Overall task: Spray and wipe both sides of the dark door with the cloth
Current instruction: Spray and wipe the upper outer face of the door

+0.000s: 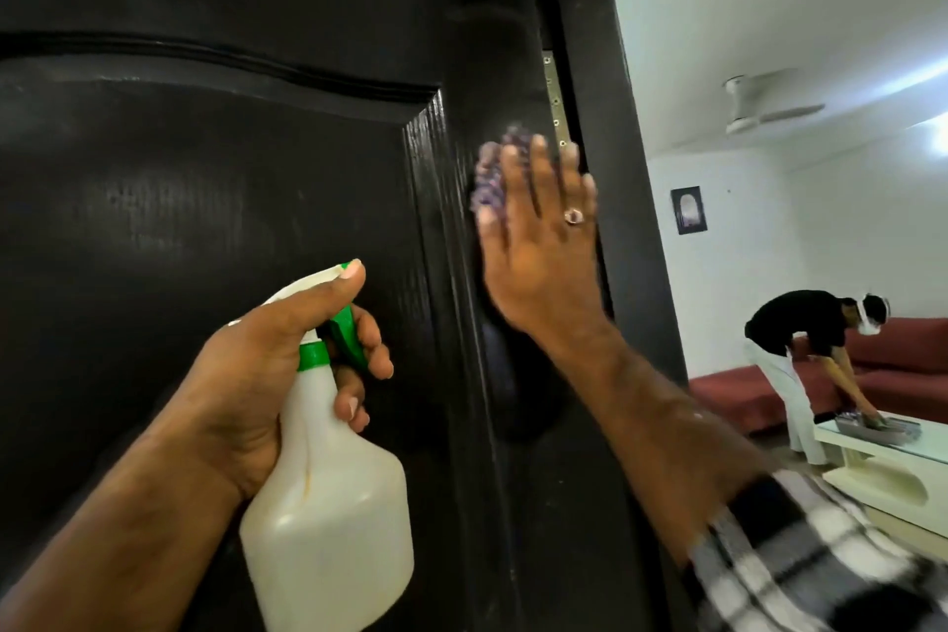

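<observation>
The dark door [215, 231] fills the left and middle of the view, with a raised panel and a small white label near its top. My right hand [538, 236] presses a purple cloth [490, 175] flat against the door's right stile, close to the hinge edge; its fingers are straight and the cloth peeks out at the fingertips. My left hand [287, 354] grips the neck of a white spray bottle [328, 503] with a green trigger, thumb on top of the nozzle, held in front of the lower panel.
A brass hinge [554, 103] runs down the door edge beside the dark frame [631, 169]. Through the opening at right, another person [800, 354] bends over a white low table [882, 457] before a red sofa [897, 364]. A ceiling fan hangs above.
</observation>
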`<state>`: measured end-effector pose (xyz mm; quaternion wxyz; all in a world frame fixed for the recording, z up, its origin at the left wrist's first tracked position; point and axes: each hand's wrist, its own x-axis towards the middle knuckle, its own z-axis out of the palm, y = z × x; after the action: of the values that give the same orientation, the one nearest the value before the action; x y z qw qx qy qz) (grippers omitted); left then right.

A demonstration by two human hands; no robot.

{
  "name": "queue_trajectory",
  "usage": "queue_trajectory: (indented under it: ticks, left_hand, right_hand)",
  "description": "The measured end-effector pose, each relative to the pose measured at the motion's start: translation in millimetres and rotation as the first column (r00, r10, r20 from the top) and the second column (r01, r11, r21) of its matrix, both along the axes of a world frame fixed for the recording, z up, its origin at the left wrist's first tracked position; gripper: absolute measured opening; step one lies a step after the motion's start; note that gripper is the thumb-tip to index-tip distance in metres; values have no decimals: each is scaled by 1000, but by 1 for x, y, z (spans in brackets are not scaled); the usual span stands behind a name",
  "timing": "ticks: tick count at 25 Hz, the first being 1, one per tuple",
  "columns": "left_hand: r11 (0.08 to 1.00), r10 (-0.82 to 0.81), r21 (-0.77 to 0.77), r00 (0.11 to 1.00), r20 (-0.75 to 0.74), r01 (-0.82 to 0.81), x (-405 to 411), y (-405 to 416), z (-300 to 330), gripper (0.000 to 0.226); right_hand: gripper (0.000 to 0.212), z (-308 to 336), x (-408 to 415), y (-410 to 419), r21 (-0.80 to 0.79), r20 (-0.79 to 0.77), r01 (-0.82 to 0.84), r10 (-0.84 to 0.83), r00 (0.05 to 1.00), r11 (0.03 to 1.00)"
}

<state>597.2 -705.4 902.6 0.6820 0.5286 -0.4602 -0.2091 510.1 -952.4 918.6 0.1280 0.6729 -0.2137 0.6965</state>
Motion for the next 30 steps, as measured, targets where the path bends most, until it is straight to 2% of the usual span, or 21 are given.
queue_trajectory:
  ticks: [2, 4, 6, 8, 11, 13, 14, 16, 18, 20, 22, 23, 25, 26, 28, 30]
  left_hand:
    - [1000, 19, -9, 1000, -5, -19, -10, -9, 0, 44]
    - [999, 39, -31, 999, -17, -40, -17, -10, -2, 44]
    - [997, 66, -29, 998, -6, -66, -21, -7, -2, 44]
    - [996, 85, -15, 996, 6, -85, -24, -3, 1, 45]
    - [992, 126, -24, 992, 24, -125, -28, -6, 7, 45]
    - [989, 145, -40, 989, 25, -144, -30, -13, 11, 44]
    - [987, 153, -43, 988, 23, -152, -32, -17, 11, 44]
    - [985, 164, -50, 987, 4, -163, -34, -21, 7, 43]
    - [986, 159, -43, 987, -18, -160, -34, -21, -4, 41]
    - [988, 155, -6, 988, -20, -155, -34, -16, -21, 41]
    - [988, 153, 26, 988, -21, -153, -32, -8, -41, 40]
    - [986, 160, 44, 987, -24, -159, -30, -5, -50, 41]
    - [985, 161, 70, 986, -38, -158, -26, -4, -65, 41]
    - [985, 162, 68, 985, -56, -158, -23, -6, -71, 42]
    - [982, 186, 55, 978, -89, -182, -19, -11, -85, 44]
    - [979, 201, 42, 976, -86, -198, -18, -13, -99, 44]
  right_hand:
    - [66, -18, 14, 20, -110, -132, -30, 15, 991, 993]
    - [63, -84, 4, 24, -210, -331, -96, 21, 944, 973]
    - [61, -132, -25, 4, -294, -399, -107, -19, 917, 950]
    - [60, -116, -42, -27, -265, -325, -95, 4, 946, 960]
    - [62, -19, -32, -38, -148, -128, -83, 64, 990, 985]
    - [65, 37, -18, -25, -101, -80, -39, 31, 996, 994]
    - [66, 43, -10, -15, -100, -93, -36, 27, 995, 994]
    - [66, 0, 0, 0, -177, -235, -50, 7, 972, 983]
    - [64, -87, -9, 6, -279, -443, -115, -22, 896, 953]
    - [64, -151, -39, -8, -387, -531, -188, -51, 846, 903]
    - [62, -145, -58, -36, -413, -471, -157, -63, 880, 897]
    - [61, -125, -59, -45, -371, -398, -105, -56, 916, 923]
    - [63, -71, -49, -43, -202, -213, -27, -17, 977, 979]
    - [64, -55, -40, -32, -129, -169, -26, 4, 986, 991]
    - [65, -74, -20, -14, -124, -188, -51, 27, 982, 991]
    - [65, -153, -19, -6, -249, -373, -131, 30, 927, 960]
